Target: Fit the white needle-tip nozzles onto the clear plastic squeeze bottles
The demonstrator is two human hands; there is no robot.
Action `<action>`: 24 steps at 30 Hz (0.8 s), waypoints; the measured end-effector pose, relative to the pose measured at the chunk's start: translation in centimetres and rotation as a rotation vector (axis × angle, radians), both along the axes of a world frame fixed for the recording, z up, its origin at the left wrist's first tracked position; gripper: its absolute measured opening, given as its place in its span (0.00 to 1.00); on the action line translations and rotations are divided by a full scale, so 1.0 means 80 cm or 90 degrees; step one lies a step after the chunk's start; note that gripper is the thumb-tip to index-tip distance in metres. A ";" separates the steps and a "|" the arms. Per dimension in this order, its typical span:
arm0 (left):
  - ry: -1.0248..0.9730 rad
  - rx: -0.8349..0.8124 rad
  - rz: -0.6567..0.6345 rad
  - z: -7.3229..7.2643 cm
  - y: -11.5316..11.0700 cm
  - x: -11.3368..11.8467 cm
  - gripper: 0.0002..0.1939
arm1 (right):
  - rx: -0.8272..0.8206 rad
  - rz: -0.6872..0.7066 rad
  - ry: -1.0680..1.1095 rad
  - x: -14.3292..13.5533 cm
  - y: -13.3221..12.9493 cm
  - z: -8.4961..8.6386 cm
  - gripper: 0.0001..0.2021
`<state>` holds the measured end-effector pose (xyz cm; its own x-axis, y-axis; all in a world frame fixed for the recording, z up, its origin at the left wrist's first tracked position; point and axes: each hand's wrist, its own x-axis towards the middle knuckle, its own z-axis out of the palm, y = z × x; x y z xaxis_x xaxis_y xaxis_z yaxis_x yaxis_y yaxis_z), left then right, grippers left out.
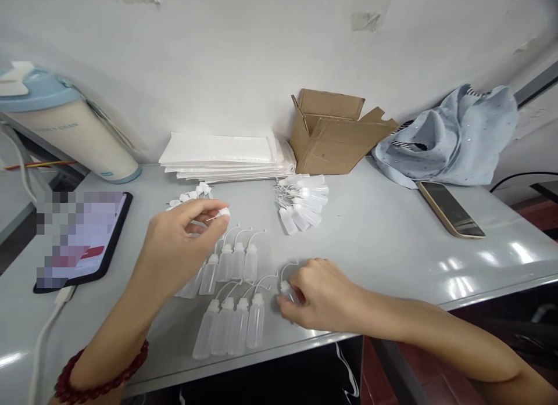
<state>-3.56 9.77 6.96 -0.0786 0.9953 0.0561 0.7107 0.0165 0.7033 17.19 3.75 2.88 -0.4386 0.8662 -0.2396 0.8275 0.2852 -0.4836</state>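
Observation:
My left hand [178, 242] is raised over the table and pinches a small white needle cap [223, 212] between thumb and fingers. My right hand [316, 293] rests on the table and grips a small clear squeeze bottle [285, 288] lying on its side. Between my hands lie two rows of capped bottles: a back row [231, 261] and a front row [231, 326], each with thin bent needle tips. A pile of loose white caps [192, 196] lies behind my left hand. A heap of uncapped bottles [303, 204] sits farther back.
A tablet [82, 236] with a white cable lies at the left, a large tumbler [70, 126] behind it. Stacked white bags [224, 155], an open cardboard box [335, 132], a blue cloth [453, 138] and a phone [451, 209] line the back and right. The table edge [305, 341] runs near me.

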 end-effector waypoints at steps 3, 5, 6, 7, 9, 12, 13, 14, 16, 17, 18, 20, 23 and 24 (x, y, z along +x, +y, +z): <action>-0.042 -0.030 -0.080 -0.001 -0.003 0.000 0.11 | 0.005 -0.038 0.069 0.006 0.007 -0.002 0.19; -0.093 -0.070 -0.148 -0.002 -0.007 0.000 0.11 | 0.048 -0.067 0.145 0.010 0.013 -0.003 0.18; -0.119 -0.096 -0.182 -0.003 -0.008 0.001 0.11 | 0.080 -0.074 0.189 0.012 0.016 -0.003 0.18; -0.140 -0.120 -0.210 -0.004 -0.010 0.001 0.12 | 0.112 -0.073 0.233 0.014 0.019 -0.003 0.17; -0.150 -0.165 -0.257 -0.005 -0.014 0.004 0.13 | 0.155 -0.063 0.310 0.018 0.024 -0.001 0.16; -0.129 -0.208 -0.288 -0.007 -0.016 0.008 0.15 | 0.133 -0.046 0.373 0.024 0.027 0.006 0.15; -0.126 -0.215 -0.294 -0.008 -0.016 0.009 0.16 | 0.101 -0.041 0.388 0.025 0.027 0.008 0.15; -0.127 -0.219 -0.301 -0.009 -0.016 0.010 0.16 | 0.058 -0.037 0.408 0.026 0.026 0.010 0.16; -0.138 -0.219 -0.316 -0.011 -0.015 0.011 0.17 | -0.061 -0.019 0.480 0.026 0.024 0.013 0.17; -0.145 -0.218 -0.326 -0.011 -0.015 0.012 0.17 | -0.130 -0.007 0.527 0.026 0.023 0.014 0.17; -0.151 -0.215 -0.335 -0.011 -0.016 0.013 0.17 | -0.195 0.004 0.572 0.026 0.023 0.014 0.16; -0.162 -0.211 -0.352 -0.010 -0.016 0.014 0.17 | -0.297 0.020 0.641 0.025 0.023 0.015 0.15; -0.192 -0.208 -0.385 -0.004 -0.019 0.017 0.15 | -0.357 0.032 0.670 0.023 0.025 0.017 0.15; -0.207 -0.209 -0.399 -0.002 -0.020 0.018 0.14 | -0.351 0.032 0.667 0.022 0.027 0.018 0.15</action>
